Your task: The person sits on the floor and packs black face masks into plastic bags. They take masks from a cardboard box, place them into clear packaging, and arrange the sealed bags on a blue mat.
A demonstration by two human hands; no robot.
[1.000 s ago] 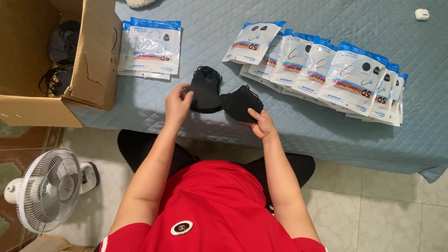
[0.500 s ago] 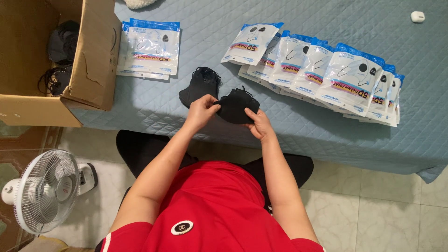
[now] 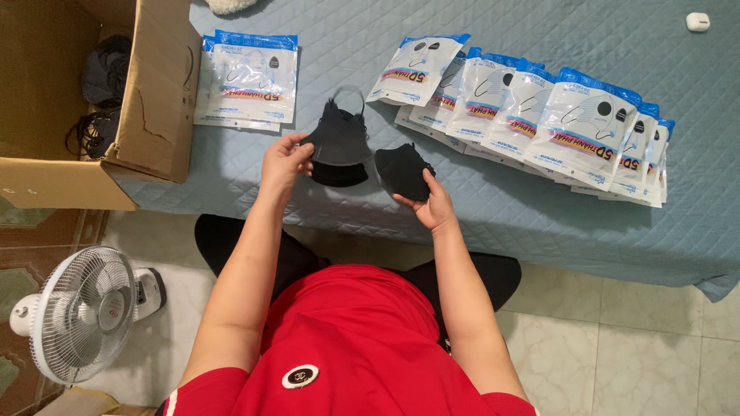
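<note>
My left hand point(image 3: 284, 160) pinches the near edge of a small stack of black face masks point(image 3: 339, 146), lifted slightly above the blue quilted tabletop point(image 3: 539, 223), with an ear loop showing at the top of the stack. My right hand point(image 3: 433, 204) grips a single folded black mask point(image 3: 402, 171) from below, fingers closed on its lower corner; the two lots sit near each other but apart. As I judge it, the work is somewhere in the middle. To the right, a long overlapping row of white-and-blue mask pouches point(image 3: 539, 115) lies fanned across the table, and a second short pile of the same pouches point(image 3: 250, 77) sits to the left, just beside the open cardboard box point(image 3: 154, 92). I cannot tell from here which pouches are filled and which are flat. Inside the box more loose dark masks point(image 3: 104, 77) are bundled with their loops tangled, so there looks to be plenty left to handle. A white floor fan point(image 3: 81, 312) stands by my left knee, and a small white case point(image 3: 697, 21) rests at the far corner.
</note>
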